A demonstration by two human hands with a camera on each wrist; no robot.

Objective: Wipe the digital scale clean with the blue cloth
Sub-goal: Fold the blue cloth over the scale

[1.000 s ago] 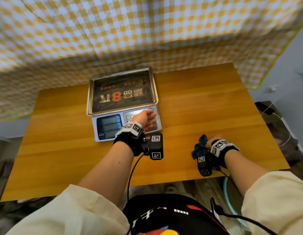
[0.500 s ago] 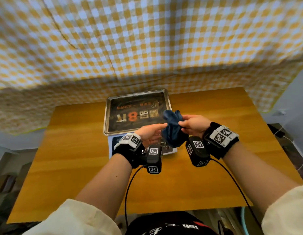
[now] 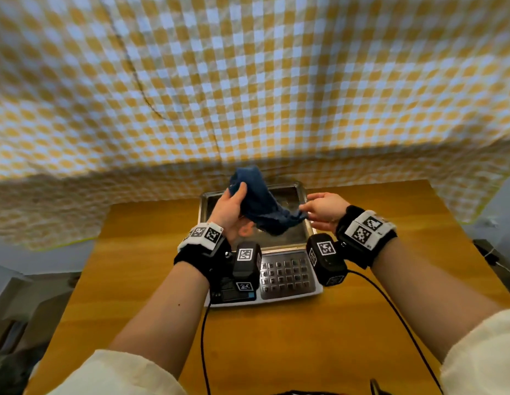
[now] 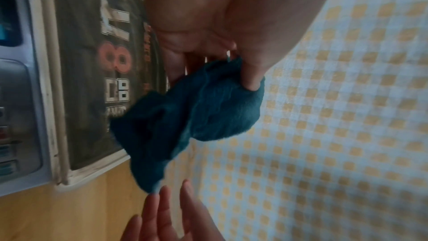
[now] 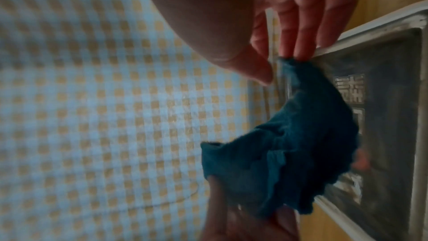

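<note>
The scene is lit by soft, even daylight, seemingly from above. Strong bending is seen at the head view's edges. Both wrist views are blurred, and the checked cloth backdrop (image 3: pixel 248 81) is rendered soft throughout.

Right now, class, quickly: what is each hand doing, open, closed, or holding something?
Left hand: closed on one end of the blue cloth, thumb pressed into it.
Right hand: fingertips pinch the cloth's other end, above the digital scale.
</note>
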